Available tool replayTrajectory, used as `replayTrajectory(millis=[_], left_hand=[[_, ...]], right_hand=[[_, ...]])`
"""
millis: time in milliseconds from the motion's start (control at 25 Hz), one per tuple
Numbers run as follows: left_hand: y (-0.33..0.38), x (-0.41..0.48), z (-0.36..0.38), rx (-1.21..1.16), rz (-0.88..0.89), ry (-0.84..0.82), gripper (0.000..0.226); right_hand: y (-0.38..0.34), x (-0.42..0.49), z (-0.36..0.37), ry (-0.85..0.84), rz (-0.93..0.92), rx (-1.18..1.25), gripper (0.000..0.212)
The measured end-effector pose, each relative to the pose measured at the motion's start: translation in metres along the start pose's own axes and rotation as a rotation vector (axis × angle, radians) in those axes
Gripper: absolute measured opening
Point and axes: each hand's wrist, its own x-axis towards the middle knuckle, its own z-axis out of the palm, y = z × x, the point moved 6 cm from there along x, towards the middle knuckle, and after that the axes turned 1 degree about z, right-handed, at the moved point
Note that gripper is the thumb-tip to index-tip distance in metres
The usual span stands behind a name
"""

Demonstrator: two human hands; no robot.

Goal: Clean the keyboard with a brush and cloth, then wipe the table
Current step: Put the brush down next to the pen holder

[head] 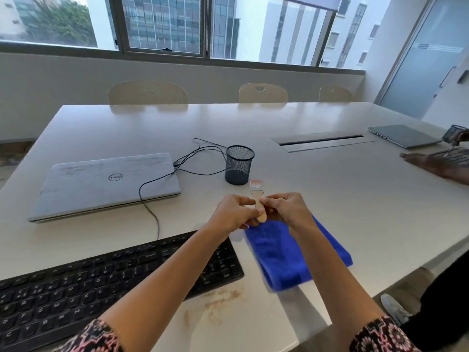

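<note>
Hands: both engaged, pinch grip

Fingertips of the left hand point(234, 212) and the right hand point(286, 208) pinch the flat wooden handle of one brush point(256, 191), with its metal ferrule and pale bristles pointing up. From the brush, one plush blue cloth point(291, 255) lies at 5 o'clock, one black keyboard point(101, 283) at 8 o'clock and one round mesh cup point(238, 165) at 12 o'clock, all on the smooth white table point(330, 199).

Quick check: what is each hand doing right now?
Left hand: fingers pinch the wooden handle of the brush.
Right hand: also grips the brush handle, bristles pointing away.
</note>
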Motion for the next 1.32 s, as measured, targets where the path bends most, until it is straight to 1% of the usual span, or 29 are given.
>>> replayTrajectory(millis=[120, 240, 480, 640, 880, 1040, 1320], left_hand=[[0.010, 0.035, 0.018, 0.026, -0.013, 0.015, 0.030], [0.020, 0.063, 0.029, 0.048, -0.008, 0.064, 0.023], [0.020, 0.119, 0.044, 0.114, -0.026, 0.162, 0.025], [0.018, 0.142, 0.046, 0.159, -0.061, 0.207, 0.025], [0.012, 0.159, 0.047, 0.247, -0.098, 0.247, 0.023], [0.010, 0.162, 0.046, 0.312, -0.098, 0.218, 0.024], [0.009, 0.159, 0.043, 0.389, -0.078, 0.215, 0.028]], right_hand=[[-0.005, 0.037, -0.026, -0.011, 0.002, -0.044, 0.014], [-0.009, 0.072, -0.043, -0.013, 0.017, -0.106, 0.015], [-0.017, 0.129, -0.057, -0.056, -0.017, -0.285, 0.016], [-0.016, 0.159, -0.056, -0.080, -0.044, -0.354, 0.015], [-0.004, 0.185, -0.051, -0.128, -0.030, -0.375, 0.012], [0.002, 0.190, -0.046, -0.163, -0.008, -0.338, 0.011], [0.006, 0.198, -0.042, -0.118, -0.047, -0.450, 0.006]])
